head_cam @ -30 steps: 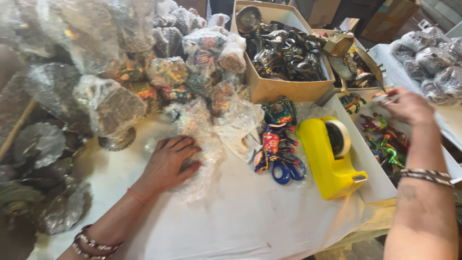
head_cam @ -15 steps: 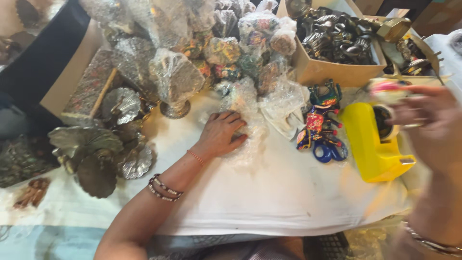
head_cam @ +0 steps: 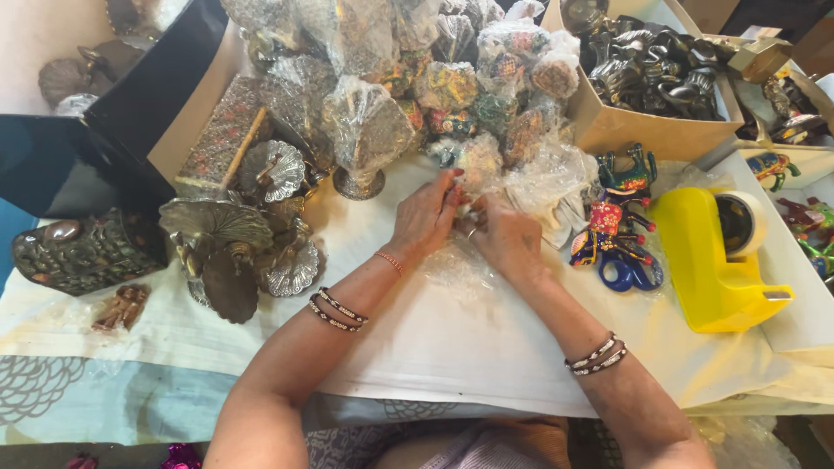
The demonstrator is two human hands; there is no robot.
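My left hand (head_cam: 426, 217) and my right hand (head_cam: 504, 239) meet at the middle of the white-covered table (head_cam: 452, 347). Both grip a small object wrapped in clear bubble wrap (head_cam: 473, 169); the object itself is mostly hidden by the wrap and my fingers. More clear wrap (head_cam: 460, 269) lies on the cloth under my wrists. Beaded bracelets sit on both wrists.
A yellow tape dispenser (head_cam: 717, 260) stands at the right, blue-handled scissors (head_cam: 630, 271) and painted figurines (head_cam: 621, 204) beside it. Wrapped items (head_cam: 369, 126) pile up behind. A cardboard box of dark metal figures (head_cam: 651, 78) is at back right. Metal ornaments (head_cam: 234, 243) crowd the left.
My right hand has come in from the far right to join the left on the wrapped object. The view has swung left and downward.
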